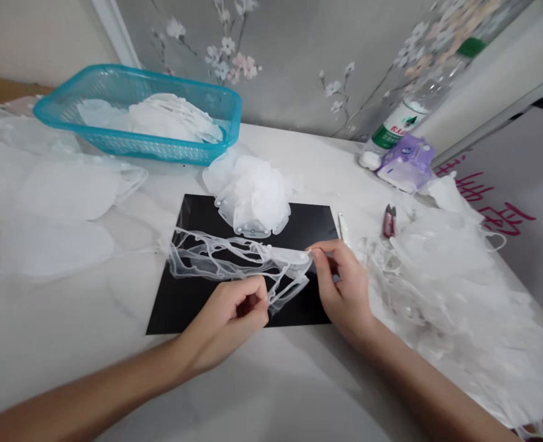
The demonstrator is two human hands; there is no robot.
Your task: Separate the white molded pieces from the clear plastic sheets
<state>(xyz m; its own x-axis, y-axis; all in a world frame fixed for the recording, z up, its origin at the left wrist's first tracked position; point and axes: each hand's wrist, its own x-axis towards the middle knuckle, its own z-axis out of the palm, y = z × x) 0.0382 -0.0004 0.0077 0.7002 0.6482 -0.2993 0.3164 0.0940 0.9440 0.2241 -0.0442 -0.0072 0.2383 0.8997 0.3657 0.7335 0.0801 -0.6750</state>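
A thin translucent white sheet with a web of cut-out strips [220,261] stretches over a black mat [174,313]. My right hand [345,288] pinches its right end between thumb and fingertips. My left hand [230,313] is closed at its lower edge, with the fingers curled against the strips; the exact grip is partly hidden. Just beyond, a heap of white translucent rounded pieces [257,196] rests partly on the mat's far edge. A slim white tool [343,228] lies beside the mat's right edge, near my right hand.
A blue plastic basket [161,138] with white pieces stands at the back left. More white sheets [59,190] spread at left. To the right lie small red-handled snips [389,221] and a large pile of webby scraps [465,294]. Behind them are a water bottle [405,116] and purple wipes pack [407,162].
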